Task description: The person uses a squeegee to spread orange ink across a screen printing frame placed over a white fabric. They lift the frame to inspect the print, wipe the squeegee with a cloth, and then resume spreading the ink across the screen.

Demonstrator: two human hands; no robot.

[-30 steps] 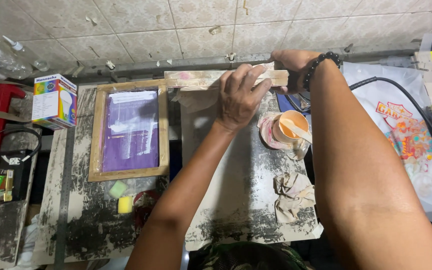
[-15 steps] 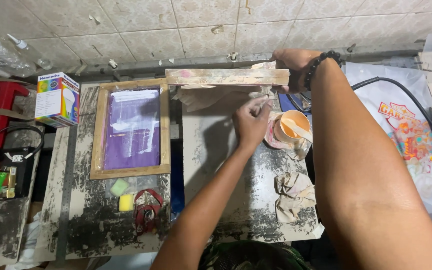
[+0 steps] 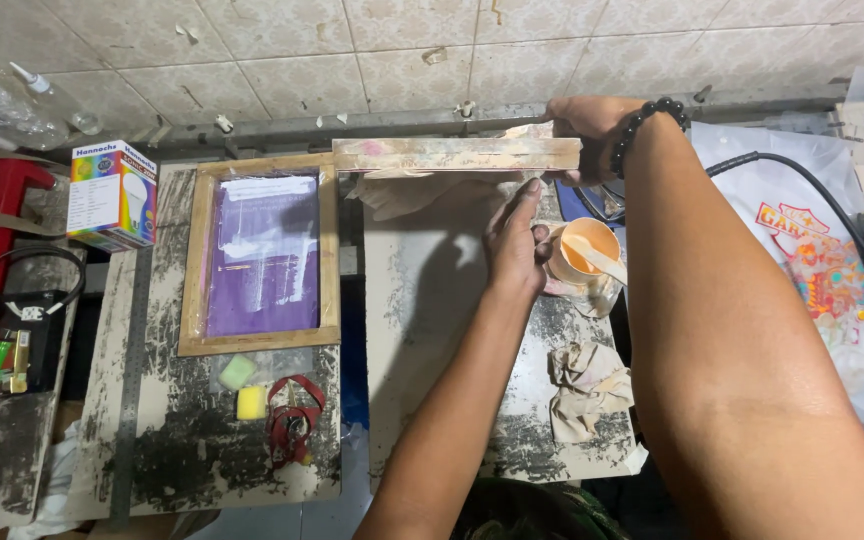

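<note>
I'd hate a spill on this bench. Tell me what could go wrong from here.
1. The left hand rests against the cup of orange ink, whose stick leans over the rim; a nudge might tip it onto the table.
2. The right hand holds the wooden frame tilted up by one end; it could slip or drip.
3. The black cable crosses the printed sheet beside the right arm and might snag.

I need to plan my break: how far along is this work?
Done: orange paste fills the cup, stick inside. In hand: right hand holds the wooden frame raised; left hand is at the cup. Left: the board beneath looks bare.
</note>
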